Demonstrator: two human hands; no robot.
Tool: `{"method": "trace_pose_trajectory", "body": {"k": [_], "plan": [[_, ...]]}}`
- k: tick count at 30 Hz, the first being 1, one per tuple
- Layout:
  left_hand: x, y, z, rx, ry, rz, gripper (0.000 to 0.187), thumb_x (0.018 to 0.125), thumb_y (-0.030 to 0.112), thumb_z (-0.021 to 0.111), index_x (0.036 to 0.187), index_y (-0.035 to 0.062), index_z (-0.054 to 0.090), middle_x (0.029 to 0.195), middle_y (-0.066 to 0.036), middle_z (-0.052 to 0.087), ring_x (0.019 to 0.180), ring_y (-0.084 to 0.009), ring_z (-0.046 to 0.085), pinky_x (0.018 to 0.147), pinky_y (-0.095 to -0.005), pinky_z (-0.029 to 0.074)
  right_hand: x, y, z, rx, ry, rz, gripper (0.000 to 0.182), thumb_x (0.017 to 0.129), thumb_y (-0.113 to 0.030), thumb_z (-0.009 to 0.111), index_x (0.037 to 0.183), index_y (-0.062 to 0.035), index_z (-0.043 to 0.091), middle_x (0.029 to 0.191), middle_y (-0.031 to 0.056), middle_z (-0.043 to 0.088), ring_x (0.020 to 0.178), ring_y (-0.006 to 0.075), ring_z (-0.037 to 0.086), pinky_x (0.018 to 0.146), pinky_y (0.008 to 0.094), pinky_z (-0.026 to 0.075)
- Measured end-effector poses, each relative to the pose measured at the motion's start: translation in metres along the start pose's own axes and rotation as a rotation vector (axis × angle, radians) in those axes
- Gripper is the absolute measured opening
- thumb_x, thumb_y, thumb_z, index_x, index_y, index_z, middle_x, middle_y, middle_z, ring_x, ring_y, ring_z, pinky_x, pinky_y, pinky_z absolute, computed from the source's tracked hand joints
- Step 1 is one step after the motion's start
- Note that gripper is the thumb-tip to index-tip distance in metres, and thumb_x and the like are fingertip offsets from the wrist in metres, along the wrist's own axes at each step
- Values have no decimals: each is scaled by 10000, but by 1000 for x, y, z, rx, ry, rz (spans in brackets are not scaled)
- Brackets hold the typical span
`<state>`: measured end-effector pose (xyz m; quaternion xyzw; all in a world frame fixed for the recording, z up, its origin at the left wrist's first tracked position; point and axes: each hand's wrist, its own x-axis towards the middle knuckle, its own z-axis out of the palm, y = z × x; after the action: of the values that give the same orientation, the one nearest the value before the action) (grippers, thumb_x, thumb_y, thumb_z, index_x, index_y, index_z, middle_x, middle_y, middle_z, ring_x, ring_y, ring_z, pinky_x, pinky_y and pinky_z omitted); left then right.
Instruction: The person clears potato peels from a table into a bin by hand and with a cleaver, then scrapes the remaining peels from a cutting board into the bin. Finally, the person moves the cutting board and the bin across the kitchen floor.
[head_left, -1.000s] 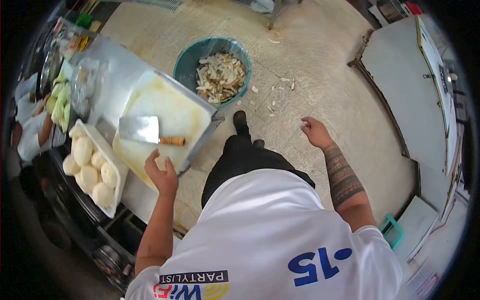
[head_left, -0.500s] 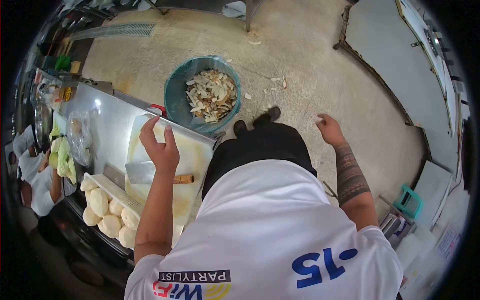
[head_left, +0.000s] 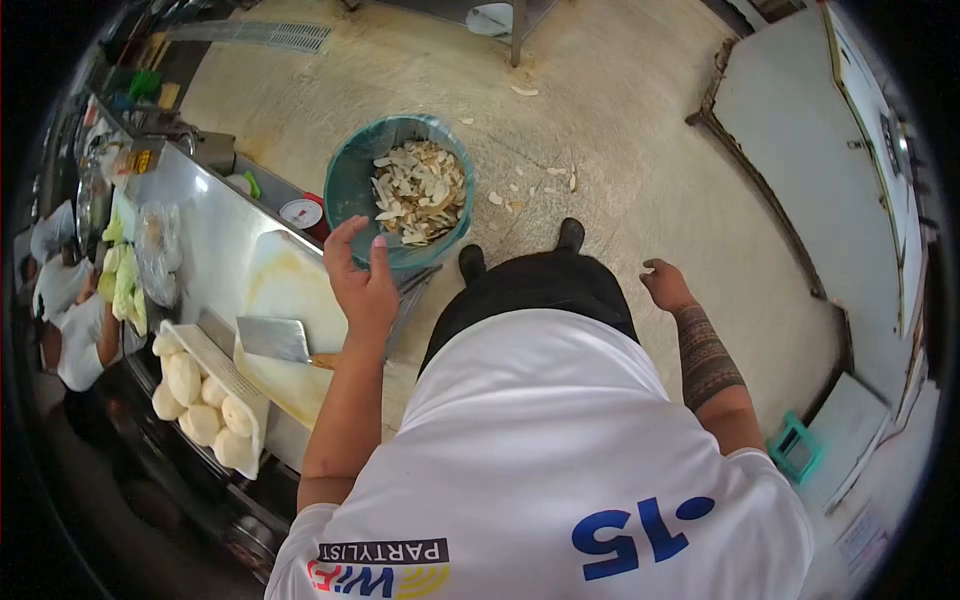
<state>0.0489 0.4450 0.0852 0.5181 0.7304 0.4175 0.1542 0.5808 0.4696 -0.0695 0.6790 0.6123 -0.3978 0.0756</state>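
Observation:
My left hand (head_left: pixel 362 280) is raised with its fingers apart and holds nothing. It appears beside the near rim of a green bin (head_left: pixel 340 175) holding pale peelings (head_left: pixel 425 190). To its lower left, a cleaver (head_left: pixel 275 339) with a wooden handle lies on a stained white cutting board (head_left: pixel 300 285). A white plastic basket (head_left: pixel 232 372) at the left contains several peeled, pale root vegetables (head_left: pixel 184 378). My right hand (head_left: pixel 667 285), below a tattooed forearm, hangs over the floor, loosely curled, its fingers slightly apart and nothing visible in them.
A steel table (head_left: pixel 205 225) bears bagged items (head_left: pixel 157 255) and green vegetables (head_left: pixel 125 280). A red dial scale (head_left: pixel 302 213) is near the bin. Co-workers in white shirts (head_left: pixel 80 340) are at far left. Peelings lie on the floor (head_left: pixel 600 110); a green stool (head_left: pixel 796 448) is right.
The view has shifted, and more of the scale shows. My left hand has moved right, from over the board toward the bin. My feet are farther apart. My right hand appears slightly lower.

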Motion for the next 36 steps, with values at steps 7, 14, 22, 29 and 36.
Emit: {"method": "trace_pose_trajectory", "body": {"k": [7,14,22,29,36], "plan": [[-13,60,81,74,5,-42,278,931,83,702,1202,45,658,1256,-168,647,1215,-356,587,1073,-437,433,65,58,-90,-65,-70,-121,427,949,-266,699,1275,7,671,1100,242,740,1033,367,717,942,446,555],[-52,73,124,80,-68,-134,253,937,103,708,1181,47,670,1247,-167,657,1204,-363,612,1065,-428,455,111,170,-160,-260,-97,-59,419,951,-242,702,1273,24,671,1092,249,744,986,344,733,900,428,573],[-96,43,127,164,-99,-290,266,921,136,724,1171,62,674,1222,-181,661,1189,-397,608,1039,-455,464,173,89,-199,-371,-134,-223,460,949,-294,679,1299,4,666,1228,254,709,1140,400,684,1003,462,539],[-80,32,108,288,-68,-288,259,931,139,715,1176,63,681,1233,-182,662,1204,-398,601,1058,-472,453,193,-18,-207,-189,-142,-230,474,969,-283,671,1345,5,633,1201,265,716,1116,387,699,984,455,543],[-28,-6,51,438,32,-326,270,940,155,712,1186,49,677,1259,-191,653,1239,-399,578,1072,-476,438,207,-74,-202,-215,-139,-406,470,972,-274,667,1345,9,624,1110,242,745,1062,372,719,948,446,559]]}}
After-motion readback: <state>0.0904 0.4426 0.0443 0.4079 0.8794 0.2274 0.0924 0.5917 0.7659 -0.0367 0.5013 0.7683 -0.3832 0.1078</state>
